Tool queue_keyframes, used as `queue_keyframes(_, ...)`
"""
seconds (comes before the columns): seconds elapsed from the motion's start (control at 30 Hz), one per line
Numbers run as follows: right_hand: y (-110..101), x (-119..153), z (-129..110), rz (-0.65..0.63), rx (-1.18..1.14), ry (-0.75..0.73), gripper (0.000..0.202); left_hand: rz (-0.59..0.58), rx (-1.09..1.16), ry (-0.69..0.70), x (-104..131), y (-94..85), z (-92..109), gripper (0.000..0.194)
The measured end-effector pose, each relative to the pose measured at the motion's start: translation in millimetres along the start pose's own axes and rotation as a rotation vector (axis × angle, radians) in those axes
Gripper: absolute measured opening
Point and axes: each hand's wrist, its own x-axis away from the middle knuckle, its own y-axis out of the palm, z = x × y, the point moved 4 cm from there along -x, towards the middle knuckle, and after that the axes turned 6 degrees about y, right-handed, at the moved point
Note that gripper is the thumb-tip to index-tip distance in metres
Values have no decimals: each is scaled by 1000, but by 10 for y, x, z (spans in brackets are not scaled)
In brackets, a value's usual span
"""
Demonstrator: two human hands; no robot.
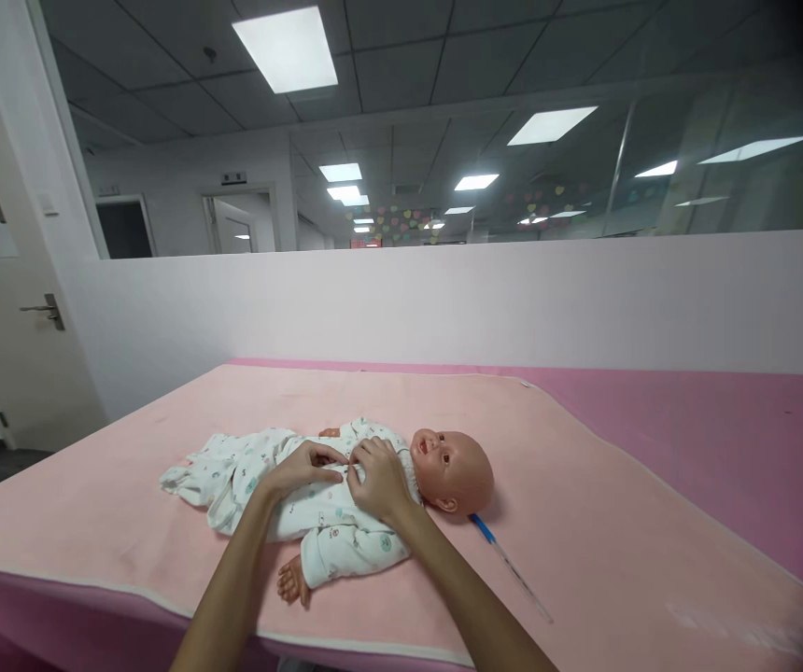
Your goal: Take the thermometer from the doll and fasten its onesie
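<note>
A baby doll (454,469) lies on its back, its bald head toward the right. It wears a white printed baby romper (356,551), whose legs spread out flat to the left. At the chest, my left hand (303,469) has curled fingers and thumb closed on the romper's front. Right beside it, my right hand (378,478) pinches the same cloth, fingertips close to those of the left. What exactly lies between the fingertips is too small to make out. One doll hand (293,581) sticks out of the near sleeve.
A thin clear stick with a blue end (514,567) lies near the doll's head. Under everything is a peach-coloured pad (618,560) on a pink surface (724,448). A low white wall (443,303) with glass above stands behind; a door (16,280) is at left.
</note>
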Motion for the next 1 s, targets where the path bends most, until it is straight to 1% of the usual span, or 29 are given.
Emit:
queue_keyframes(0.17,-29,62,4,67,-64,-22,6,65,-17,23,-9,6,-24,37)
queue_keyframes(0.3,-47,84,-12,104,-88,-42,9,51,-18,41,8,24,19,37)
queue_keyframes(0.43,-37,90,-8,114,-86,-37,10,32,-16,53,13,36,39,36)
queue_keyframes(0.6,-24,84,4,116,-80,-28,10,85,-88,37,11,21,14,35)
queue_keyframes(0.73,-28,81,3,118,-70,-26,10,100,-137,42,10,21,29,32)
queue_keyframes(1.0,-37,96,3,147,-71,-51,12,-7,-122,71,17,60,91,28)
